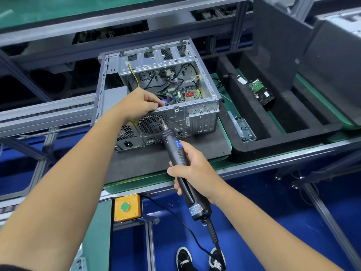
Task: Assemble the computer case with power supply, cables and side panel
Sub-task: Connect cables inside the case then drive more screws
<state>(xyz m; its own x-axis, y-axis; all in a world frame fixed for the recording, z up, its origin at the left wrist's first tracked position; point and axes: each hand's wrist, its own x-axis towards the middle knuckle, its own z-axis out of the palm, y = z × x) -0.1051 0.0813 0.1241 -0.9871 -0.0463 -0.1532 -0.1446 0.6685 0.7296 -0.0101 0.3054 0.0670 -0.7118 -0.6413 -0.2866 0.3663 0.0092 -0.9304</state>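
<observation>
Lying on its side at the centre of the frame, on a dark foam mat (136, 165): the computer case (156, 90), open side facing up, side panel off, rear panel turned toward the lower edge of the frame. Showing inside, toward the upper right of the opening: the motherboard (187, 94) and loose cables (154, 79). Sitting low at the left of the rear panel: the power supply (128, 136), socket facing out.

Curling over the near top edge of the case, just above the round fan grille (151, 125): the left hand (139, 103), fingers hooking inside the rim and gripping it. Wrapping around the black electric screwdriver (180, 163) below centre: the right hand (192, 171), grip clenched on the barrel, bit tip touching the rear panel at the upper right edge of the grille. Trailing down from the tool's tail toward the bottom edge: its cord (213, 235).

Lying just beside the case, to the right: a black foam tray (254, 141) with long channels, holding a clear box of screws (243, 130) near its left wall and a drive (260, 91) farther up. Sitting below the surface's front edge (254, 167), lower left of centre: a yellow box with a green button (127, 207). Showing at the bottom edge, on blue floor: two black shoes (183, 259).
</observation>
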